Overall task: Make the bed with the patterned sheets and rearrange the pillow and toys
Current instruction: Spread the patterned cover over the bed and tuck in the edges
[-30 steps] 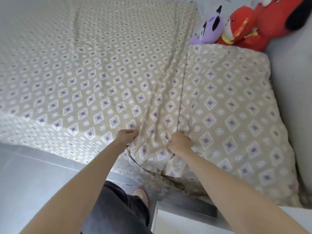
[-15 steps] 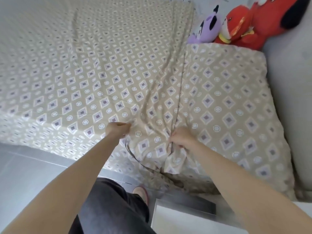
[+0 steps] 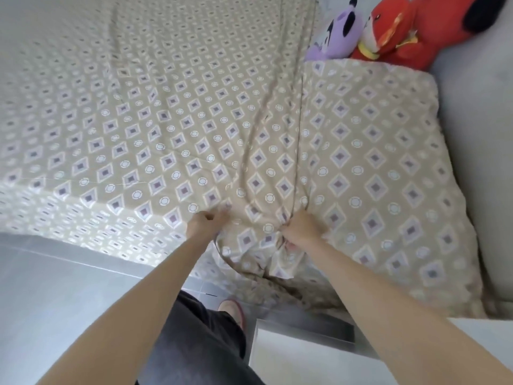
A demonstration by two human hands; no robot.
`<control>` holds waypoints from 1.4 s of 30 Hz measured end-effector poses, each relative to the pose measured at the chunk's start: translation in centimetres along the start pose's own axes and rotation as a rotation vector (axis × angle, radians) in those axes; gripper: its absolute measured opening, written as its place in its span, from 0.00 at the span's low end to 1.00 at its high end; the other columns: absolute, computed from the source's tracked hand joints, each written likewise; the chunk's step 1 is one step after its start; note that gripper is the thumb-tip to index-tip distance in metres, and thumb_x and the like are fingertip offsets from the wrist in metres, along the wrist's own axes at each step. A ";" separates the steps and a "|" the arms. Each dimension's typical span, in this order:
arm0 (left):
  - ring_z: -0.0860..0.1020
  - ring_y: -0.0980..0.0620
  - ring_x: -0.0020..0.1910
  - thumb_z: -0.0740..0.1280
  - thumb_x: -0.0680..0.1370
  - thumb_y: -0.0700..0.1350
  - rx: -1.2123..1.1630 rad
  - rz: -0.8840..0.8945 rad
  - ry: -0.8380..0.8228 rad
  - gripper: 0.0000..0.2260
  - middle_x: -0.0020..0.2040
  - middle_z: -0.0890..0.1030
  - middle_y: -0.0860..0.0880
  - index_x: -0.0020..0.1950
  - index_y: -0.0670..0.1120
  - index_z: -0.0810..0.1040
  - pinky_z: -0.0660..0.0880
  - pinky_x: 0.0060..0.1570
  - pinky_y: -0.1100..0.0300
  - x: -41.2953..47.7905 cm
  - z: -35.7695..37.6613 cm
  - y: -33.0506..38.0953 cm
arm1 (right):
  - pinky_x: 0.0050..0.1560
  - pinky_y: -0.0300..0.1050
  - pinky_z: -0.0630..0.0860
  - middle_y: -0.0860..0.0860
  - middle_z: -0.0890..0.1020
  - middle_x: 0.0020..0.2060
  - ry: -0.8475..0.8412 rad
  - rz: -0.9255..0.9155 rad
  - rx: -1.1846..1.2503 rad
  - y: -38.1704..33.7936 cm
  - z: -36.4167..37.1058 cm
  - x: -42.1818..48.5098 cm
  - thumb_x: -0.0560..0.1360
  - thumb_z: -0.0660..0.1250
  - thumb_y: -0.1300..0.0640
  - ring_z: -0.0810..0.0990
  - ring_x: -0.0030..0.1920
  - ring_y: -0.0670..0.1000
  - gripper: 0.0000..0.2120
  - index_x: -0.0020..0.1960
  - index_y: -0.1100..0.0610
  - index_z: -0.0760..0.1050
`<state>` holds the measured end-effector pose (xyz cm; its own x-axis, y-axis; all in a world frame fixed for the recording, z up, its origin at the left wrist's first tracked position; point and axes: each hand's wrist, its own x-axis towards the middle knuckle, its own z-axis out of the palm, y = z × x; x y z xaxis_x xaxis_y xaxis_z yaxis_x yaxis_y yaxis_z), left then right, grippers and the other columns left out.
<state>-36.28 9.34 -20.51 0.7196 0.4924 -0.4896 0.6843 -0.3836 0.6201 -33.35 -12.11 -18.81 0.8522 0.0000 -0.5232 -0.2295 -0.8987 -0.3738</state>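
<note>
Patterned sheet (image 3: 166,120): spread flat from 9 to 12 o'clock, with bunched ridge running from hands toward 12 o'clock. Thin, light, limp, likely slides easily; best taken at hem.
Left hand (image 3: 204,223): fingers curled, pinching sheet at near edge.
Right hand (image 3: 301,230): fist closed round gathered fold, touching pillow (image 3: 374,176) at its 3 o'clock.
Plush toys (image 3: 388,31): 1 o'clock, beyond pillow.

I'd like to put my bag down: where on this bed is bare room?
Free: the beige diamond-patterned sheet left of the fold that left hand and right hand grip. Crowded: right side, with patterned pillow, purple plush toy, red plush toy.
</note>
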 end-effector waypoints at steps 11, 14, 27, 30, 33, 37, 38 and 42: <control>0.79 0.48 0.36 0.69 0.76 0.46 0.140 0.030 -0.129 0.08 0.43 0.81 0.45 0.45 0.41 0.81 0.78 0.34 0.60 -1.8 -2.4 -3.0 | 0.31 0.40 0.78 0.56 0.82 0.35 -0.307 0.079 0.183 -0.9 0.6 -1.0 0.75 0.70 0.58 0.80 0.31 0.50 0.09 0.43 0.63 0.74; 0.77 0.46 0.37 0.65 0.78 0.49 0.184 0.091 -0.105 0.12 0.41 0.79 0.46 0.46 0.40 0.80 0.76 0.34 0.59 -2.5 -3.0 -2.8 | 0.42 0.49 0.80 0.59 0.83 0.40 -0.251 0.020 0.134 -0.9 1.3 -1.5 0.76 0.67 0.61 0.84 0.39 0.57 0.06 0.44 0.64 0.75; 0.74 0.52 0.46 0.62 0.80 0.45 -0.178 0.022 -0.368 0.08 0.46 0.76 0.48 0.57 0.47 0.74 0.74 0.50 0.57 -6.0 -3.4 -1.5 | 0.69 0.42 0.64 0.49 0.67 0.73 -0.723 -0.304 -0.152 0.6 4.5 -3.4 0.73 0.71 0.56 0.66 0.71 0.49 0.31 0.74 0.51 0.65; 0.75 0.54 0.42 0.64 0.78 0.40 -0.187 0.103 -0.400 0.07 0.43 0.76 0.50 0.55 0.47 0.74 0.73 0.46 0.60 -6.1 -4.5 -1.6 | 0.66 0.44 0.66 0.51 0.66 0.73 -0.686 -0.348 -0.192 -0.7 7.0 -3.7 0.73 0.71 0.54 0.66 0.71 0.52 0.34 0.75 0.54 0.61; 0.72 0.52 0.37 0.65 0.76 0.35 -0.180 0.213 -0.320 0.08 0.39 0.75 0.50 0.52 0.45 0.76 0.70 0.37 0.65 -5.6 -5.6 -2.3 | 0.54 0.43 0.71 0.52 0.75 0.61 -0.633 -0.391 -0.258 -2.7 9.4 -4.1 0.76 0.66 0.54 0.74 0.62 0.55 0.21 0.68 0.55 0.69; 0.72 0.48 0.40 0.66 0.76 0.38 -0.074 0.264 -0.192 0.05 0.43 0.75 0.46 0.52 0.41 0.76 0.68 0.37 0.61 -3.8 -5.8 -4.2 | 0.61 0.47 0.73 0.52 0.76 0.63 -0.775 -0.324 -0.351 -3.8 13.1 -3.8 0.76 0.53 0.68 0.74 0.62 0.56 0.23 0.65 0.53 0.74; 0.72 0.47 0.41 0.65 0.77 0.39 -0.041 0.249 -0.172 0.05 0.45 0.76 0.46 0.52 0.41 0.76 0.68 0.39 0.61 -3.3 -5.5 -4.8 | 0.63 0.48 0.73 0.52 0.76 0.64 -0.749 -0.285 -0.312 -3.6 13.7 -3.5 0.77 0.53 0.67 0.75 0.61 0.55 0.22 0.65 0.54 0.75; 0.72 0.48 0.45 0.65 0.76 0.41 0.084 0.183 -0.138 0.04 0.45 0.75 0.48 0.50 0.43 0.74 0.67 0.43 0.60 -0.8 -3.0 -8.4 | 0.59 0.47 0.73 0.59 0.78 0.59 -0.457 -0.070 -0.177 -2.4 15.6 -0.7 0.80 0.54 0.60 0.77 0.58 0.58 0.15 0.62 0.63 0.74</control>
<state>-42.98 14.51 -23.49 0.8380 0.2990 -0.4564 0.5440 -0.5232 0.6561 -40.75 -3.11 -29.54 0.5603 0.2203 -0.7985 -0.0617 -0.9502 -0.3054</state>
